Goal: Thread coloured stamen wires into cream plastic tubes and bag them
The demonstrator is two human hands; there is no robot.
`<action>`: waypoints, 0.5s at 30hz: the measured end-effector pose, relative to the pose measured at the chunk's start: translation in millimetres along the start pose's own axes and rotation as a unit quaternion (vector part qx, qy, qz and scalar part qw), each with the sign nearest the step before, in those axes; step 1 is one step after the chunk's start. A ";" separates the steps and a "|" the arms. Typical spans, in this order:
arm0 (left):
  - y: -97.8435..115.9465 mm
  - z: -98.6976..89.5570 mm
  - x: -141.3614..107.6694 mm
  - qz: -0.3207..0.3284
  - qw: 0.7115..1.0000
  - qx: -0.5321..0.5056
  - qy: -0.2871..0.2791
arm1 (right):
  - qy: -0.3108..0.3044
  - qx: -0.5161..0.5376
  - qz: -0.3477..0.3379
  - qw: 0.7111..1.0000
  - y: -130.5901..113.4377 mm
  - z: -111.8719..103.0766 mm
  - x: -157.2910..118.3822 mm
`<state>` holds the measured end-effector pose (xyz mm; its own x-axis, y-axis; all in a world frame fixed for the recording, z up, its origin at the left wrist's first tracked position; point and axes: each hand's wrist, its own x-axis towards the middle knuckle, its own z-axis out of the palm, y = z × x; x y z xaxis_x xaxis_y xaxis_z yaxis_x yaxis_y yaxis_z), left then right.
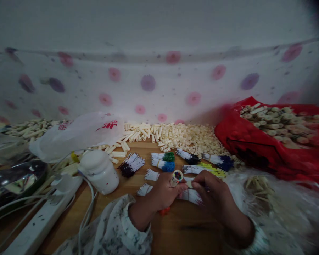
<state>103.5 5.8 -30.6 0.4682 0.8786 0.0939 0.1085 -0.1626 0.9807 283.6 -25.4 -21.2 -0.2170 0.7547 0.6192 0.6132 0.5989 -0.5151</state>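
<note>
My left hand (163, 193) is closed around a cream pen barrel (173, 182), its round end facing up toward me with several coloured tips inside. My right hand (215, 191) pinches a small pale piece (189, 183) close to my left fingertips; I cannot make out its exact kind. Around both hands lie bundles of thin white pen refills with coloured ends: green (169, 156), blue (169, 165), black (192, 158), navy (225, 162), yellow (217, 171) and dark brown (127, 169). Orange-red ends (164, 211) show below my left hand.
Behind the bundles, many cream pen parts (186, 136) are heaped along the wall. A red bag (236, 141) of pen barrels and a clear plastic bag (289, 205) stand right. Left are a white jar (99, 173), a power strip (42, 217) with cables and a white bag (77, 132).
</note>
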 end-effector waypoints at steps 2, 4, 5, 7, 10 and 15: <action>4.0 -0.6 -0.9 -0.008 1.000 -0.012 -0.020 | -0.001 0.008 -0.018 1.000 -0.9 -1.0 -0.3; 7.5 -2.1 -2.1 -0.024 0.998 -0.028 -0.044 | -0.018 0.026 -0.046 0.998 -0.4 -6.6 0.3; 8.5 -2.9 -2.5 -0.029 0.998 -0.039 -0.051 | -0.021 0.036 -0.060 0.997 0.1 -11.0 1.0; 8.7 -4.1 -3.0 -0.037 0.995 -0.073 -0.055 | -0.013 0.051 -0.080 0.995 1.2 -20.9 2.8; 6.6 -3.8 -2.7 -0.040 0.993 -0.113 -0.024 | 0.014 0.054 -0.095 0.994 1.6 -29.9 6.1; 4.1 -0.6 -2.1 -0.023 0.997 -0.077 0.009 | -0.006 0.063 -0.088 0.994 -0.7 -16.3 8.3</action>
<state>102.4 3.6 -26.7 0.4503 0.8915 0.0499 -0.0071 -0.0523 0.9986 293.8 -23.9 -6.1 -0.3215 0.6384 0.6994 0.4653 0.7497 -0.4705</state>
